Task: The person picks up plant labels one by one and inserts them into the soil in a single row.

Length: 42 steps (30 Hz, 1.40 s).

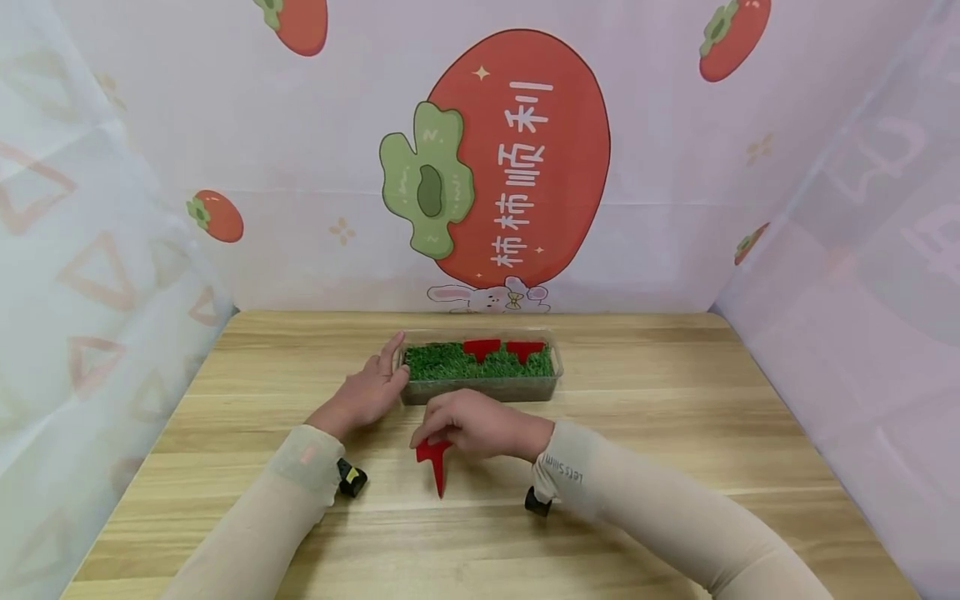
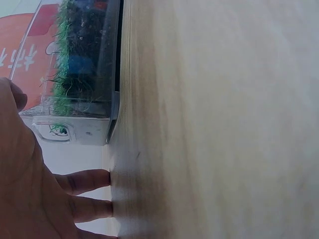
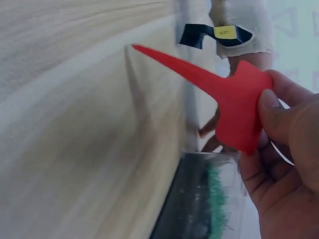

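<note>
A clear plastic box (image 1: 480, 389) filled with dark soil and green artificial grass (image 1: 438, 362) sits on the table. Two red T-shaped plant labels (image 1: 482, 348) stand in the grass toward its right half. At the box's left end is my left hand (image 1: 367, 392), fingers spread and fairly straight, the thumb at the rim. In front of the box, my right hand (image 1: 468, 423) pinches another red T-shaped plant label (image 3: 239, 107) by its wide head between thumb and fingers. Its pointed stem hangs down toward the table in the head view.
The wood-grain table (image 1: 645, 417) reaches back to a printed curtain (image 1: 645, 250) with fruit drawings. Similar curtains hang at both sides. A black strap (image 1: 351, 478) sits at the left wrist and a black piece (image 1: 537, 502) at the right one.
</note>
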Each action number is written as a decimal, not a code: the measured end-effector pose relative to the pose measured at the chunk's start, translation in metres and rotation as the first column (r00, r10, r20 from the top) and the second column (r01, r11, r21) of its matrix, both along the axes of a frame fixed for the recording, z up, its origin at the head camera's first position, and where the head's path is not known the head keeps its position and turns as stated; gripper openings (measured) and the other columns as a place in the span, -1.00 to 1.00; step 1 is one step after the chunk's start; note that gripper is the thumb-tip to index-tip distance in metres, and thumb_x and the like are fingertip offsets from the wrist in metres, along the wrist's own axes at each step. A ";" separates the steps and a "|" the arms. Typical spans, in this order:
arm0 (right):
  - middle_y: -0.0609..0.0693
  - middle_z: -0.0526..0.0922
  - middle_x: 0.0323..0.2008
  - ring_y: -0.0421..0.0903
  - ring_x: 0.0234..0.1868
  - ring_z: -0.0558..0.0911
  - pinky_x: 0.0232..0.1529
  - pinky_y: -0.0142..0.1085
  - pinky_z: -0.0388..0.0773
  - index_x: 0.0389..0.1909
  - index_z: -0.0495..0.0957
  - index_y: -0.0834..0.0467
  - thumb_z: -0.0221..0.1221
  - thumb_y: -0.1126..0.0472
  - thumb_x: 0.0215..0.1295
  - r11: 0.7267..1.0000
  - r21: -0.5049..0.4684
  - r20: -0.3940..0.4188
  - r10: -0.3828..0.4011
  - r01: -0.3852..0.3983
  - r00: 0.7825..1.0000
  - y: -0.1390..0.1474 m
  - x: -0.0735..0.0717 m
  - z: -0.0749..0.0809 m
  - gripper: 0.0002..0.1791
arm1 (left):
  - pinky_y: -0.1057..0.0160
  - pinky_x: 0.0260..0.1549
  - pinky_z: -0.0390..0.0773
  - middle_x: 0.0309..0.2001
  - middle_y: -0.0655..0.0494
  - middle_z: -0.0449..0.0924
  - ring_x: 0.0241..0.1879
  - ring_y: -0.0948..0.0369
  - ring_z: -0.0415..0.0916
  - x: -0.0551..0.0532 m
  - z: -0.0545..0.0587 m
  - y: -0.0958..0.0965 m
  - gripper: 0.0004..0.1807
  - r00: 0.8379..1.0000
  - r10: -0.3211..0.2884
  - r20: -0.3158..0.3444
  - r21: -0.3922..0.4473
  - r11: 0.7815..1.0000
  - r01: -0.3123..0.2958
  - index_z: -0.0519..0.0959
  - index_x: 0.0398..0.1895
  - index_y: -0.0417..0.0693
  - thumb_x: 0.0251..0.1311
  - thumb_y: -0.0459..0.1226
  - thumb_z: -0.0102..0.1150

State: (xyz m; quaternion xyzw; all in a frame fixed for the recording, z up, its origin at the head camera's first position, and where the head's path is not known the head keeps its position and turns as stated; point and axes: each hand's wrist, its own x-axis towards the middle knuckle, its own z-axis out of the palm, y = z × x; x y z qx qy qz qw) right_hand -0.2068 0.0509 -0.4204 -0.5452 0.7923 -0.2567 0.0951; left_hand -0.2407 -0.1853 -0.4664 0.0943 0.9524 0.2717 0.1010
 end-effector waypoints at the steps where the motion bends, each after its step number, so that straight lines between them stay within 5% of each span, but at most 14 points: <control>1: -0.18 0.67 -0.19 -0.32 -0.14 0.58 -0.05 -0.61 0.47 -0.04 0.76 -0.03 0.17 0.51 0.29 1.000 -0.002 -0.013 -0.012 0.012 1.000 0.000 0.000 0.003 -0.57 | -0.52 0.27 0.03 0.53 -0.42 -0.06 0.30 -0.49 0.24 0.000 0.000 0.000 -0.27 1.000 -0.001 0.002 -0.003 1.000 0.001 -0.42 0.63 0.31 0.54 0.14 -0.48; 10: -0.13 0.64 -0.19 -0.22 -0.15 0.61 -0.11 -0.51 0.54 -0.03 0.77 -0.02 0.19 0.52 0.25 0.985 -0.078 -0.114 -0.164 0.156 0.980 0.005 -0.004 0.032 -0.55 | -0.55 0.26 -0.02 0.54 -0.42 -0.10 0.29 -0.48 0.27 -0.001 -0.001 -0.001 -0.27 1.000 -0.007 0.020 -0.006 1.000 0.007 -0.50 0.59 0.42 0.53 0.17 -0.50; 19: -0.10 0.63 -0.24 -0.21 -0.22 0.56 -0.22 -0.49 0.53 -0.02 0.77 0.01 0.19 0.56 0.20 0.961 -0.210 -0.266 -0.235 0.182 0.935 0.009 -0.019 0.049 -0.52 | -0.57 0.26 -0.06 0.54 -0.42 -0.10 0.33 -0.48 0.21 -0.002 -0.002 -0.001 -0.26 0.999 -0.017 0.035 0.000 1.000 0.017 -0.46 0.62 0.33 0.53 0.17 -0.51; 26: -0.07 0.65 -0.20 -0.18 -0.16 0.59 -0.11 -0.42 0.58 -0.01 0.77 0.02 0.24 0.55 0.19 0.938 -0.276 -0.326 -0.296 0.210 0.898 0.013 -0.032 0.053 -0.54 | -0.56 0.27 -0.09 0.54 -0.43 -0.12 0.32 -0.49 0.22 -0.003 -0.001 -0.001 -0.27 0.999 -0.014 0.040 -0.001 1.000 0.014 -0.53 0.58 0.45 0.51 0.20 -0.53; 42: -0.09 0.68 -0.19 -0.17 -0.14 0.61 -0.08 -0.37 0.60 -0.03 0.77 -0.01 0.24 0.47 0.24 0.923 -0.211 -0.359 -0.381 0.323 0.852 0.000 -0.055 0.044 -0.60 | -0.55 0.26 -0.01 0.52 -0.45 -0.09 0.27 -0.49 0.28 -0.001 0.002 -0.001 -0.27 0.999 -0.015 0.040 0.010 1.000 0.014 -0.44 0.62 0.31 0.53 0.14 -0.50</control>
